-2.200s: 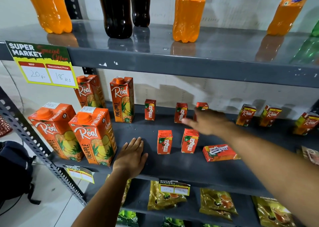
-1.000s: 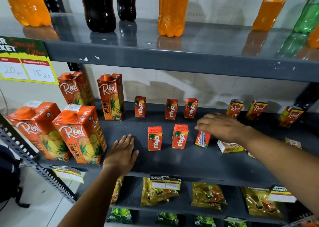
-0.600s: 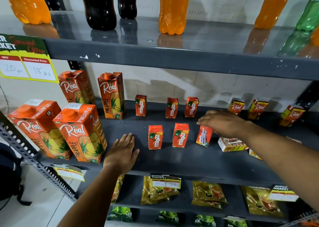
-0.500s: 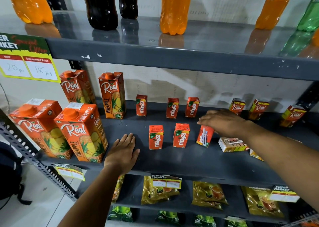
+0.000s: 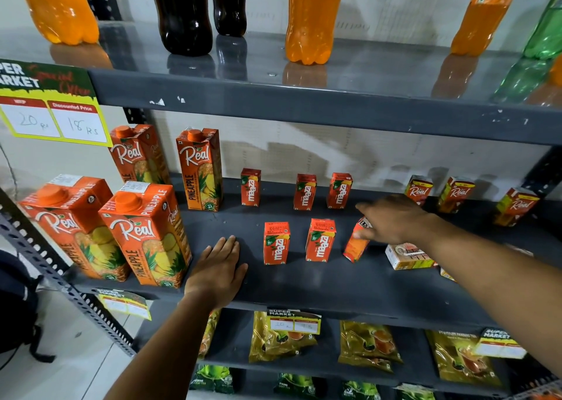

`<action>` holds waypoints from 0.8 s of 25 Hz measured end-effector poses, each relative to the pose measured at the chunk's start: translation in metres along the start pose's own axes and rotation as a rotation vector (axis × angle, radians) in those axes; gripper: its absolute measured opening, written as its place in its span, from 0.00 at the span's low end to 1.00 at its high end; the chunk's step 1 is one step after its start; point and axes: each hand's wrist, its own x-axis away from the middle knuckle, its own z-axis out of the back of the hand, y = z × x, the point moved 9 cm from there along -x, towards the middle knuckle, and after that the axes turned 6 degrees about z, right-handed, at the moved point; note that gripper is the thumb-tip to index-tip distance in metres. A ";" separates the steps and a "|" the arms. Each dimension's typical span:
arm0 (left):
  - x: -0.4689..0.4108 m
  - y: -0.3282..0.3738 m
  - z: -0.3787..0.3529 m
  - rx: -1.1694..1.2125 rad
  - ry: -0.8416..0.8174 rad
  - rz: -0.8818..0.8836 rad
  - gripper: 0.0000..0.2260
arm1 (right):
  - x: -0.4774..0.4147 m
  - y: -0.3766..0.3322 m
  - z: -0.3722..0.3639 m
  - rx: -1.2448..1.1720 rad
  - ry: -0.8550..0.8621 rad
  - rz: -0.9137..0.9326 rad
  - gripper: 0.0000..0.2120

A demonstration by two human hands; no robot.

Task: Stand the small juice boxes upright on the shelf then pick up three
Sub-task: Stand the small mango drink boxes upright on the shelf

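In the middle of the frame runs a dark grey metal shelf. The left hand lies flat on its front part, palm down, fingers straight and close together, holding nothing. Just to its left stands a big orange pineapple juice carton.

The right hand reaches in from the lower right. Its thumb and fingers pinch the top of a small orange juice box, which leans to one side with its bottom on the shelf. To the left of it, two small orange Maaza juice boxes stand straight up in the front row. Behind them, three more small Maaza boxes stand in a back row. Right of the hand, a small pale box lies flat on its side. At the right back, three small Real juice boxes stand up.

On the top shelf, orange and dark soda bottles stand in a row.
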 end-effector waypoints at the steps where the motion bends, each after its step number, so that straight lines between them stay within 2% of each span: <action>1: 0.000 0.000 0.000 0.000 -0.002 -0.001 0.28 | 0.000 0.000 0.000 0.000 0.001 -0.044 0.29; 6: -0.001 -0.001 -0.001 0.005 -0.004 -0.001 0.28 | -0.002 0.006 -0.007 -0.140 -0.110 -0.281 0.28; 9: -0.001 -0.001 -0.001 0.002 -0.003 -0.001 0.28 | -0.004 0.009 -0.008 -0.197 -0.119 -0.346 0.27; 17: -0.001 -0.001 -0.001 0.000 -0.009 -0.003 0.28 | -0.002 0.016 -0.011 -0.257 -0.120 -0.378 0.31; 20: -0.001 -0.001 -0.001 0.007 -0.004 -0.005 0.28 | -0.006 0.009 -0.006 -0.371 -0.102 -0.239 0.30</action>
